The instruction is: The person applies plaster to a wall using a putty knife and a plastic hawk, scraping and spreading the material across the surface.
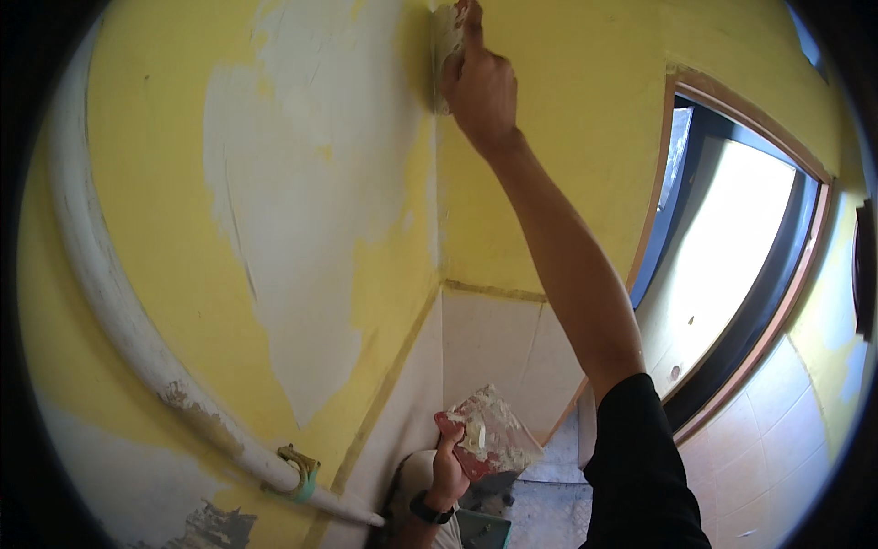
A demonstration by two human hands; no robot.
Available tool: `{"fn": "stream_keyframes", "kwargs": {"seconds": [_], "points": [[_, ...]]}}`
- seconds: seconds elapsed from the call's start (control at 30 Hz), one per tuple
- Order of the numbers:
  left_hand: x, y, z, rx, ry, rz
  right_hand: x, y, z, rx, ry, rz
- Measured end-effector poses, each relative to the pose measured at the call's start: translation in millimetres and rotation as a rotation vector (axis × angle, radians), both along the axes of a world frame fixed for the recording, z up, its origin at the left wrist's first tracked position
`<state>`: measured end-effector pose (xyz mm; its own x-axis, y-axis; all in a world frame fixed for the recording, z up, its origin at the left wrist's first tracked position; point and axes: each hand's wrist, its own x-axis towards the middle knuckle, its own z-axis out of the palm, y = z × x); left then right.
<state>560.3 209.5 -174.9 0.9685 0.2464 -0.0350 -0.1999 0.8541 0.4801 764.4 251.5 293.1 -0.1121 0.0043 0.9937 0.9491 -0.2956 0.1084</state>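
High in the wall corner, my right hand (480, 96) grips a putty-smeared scraper (450, 27), its blade held along the seam between two yellow walls (558, 210). The forefinger stretches up along the tool. Below, near the middle bottom, my left hand (446, 471) is closed on the red handle of a wide putty knife (498, 430) that carries lumps of pale putty. A large pale patch of filler (302, 210) covers much of the wall to the left.
A white pipe (119, 274) with a clamp (297, 471) runs down the left wall. An orange-framed doorway (672, 82) stands at the right. Tiles (768, 412) line the lower walls. A green container (485, 526) sits on the floor below my left hand.
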Motion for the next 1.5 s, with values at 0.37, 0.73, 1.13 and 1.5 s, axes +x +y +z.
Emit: {"fn": "stream_keyframes", "kwargs": {"seconds": [0.37,0.73,1.13,1.5], "points": [[-4.5,-1.0,7.8,0.027,0.006,-0.003,-3.7,6.9,-33.2,0.102,-0.037,-0.052],[-3.7,-0.3,0.1,0.003,0.015,-0.022,6.7,5.3,-50.2,0.104,-0.010,-0.034],[1.6,5.3,-8.7,0.010,0.021,-0.052,2.9,-3.3,-18.5,0.031,0.231,0.037],[5.3,2.5,-20.1,0.011,0.032,-0.023,-10.5,6.7,-13.8,-0.049,0.070,-0.025]]}}
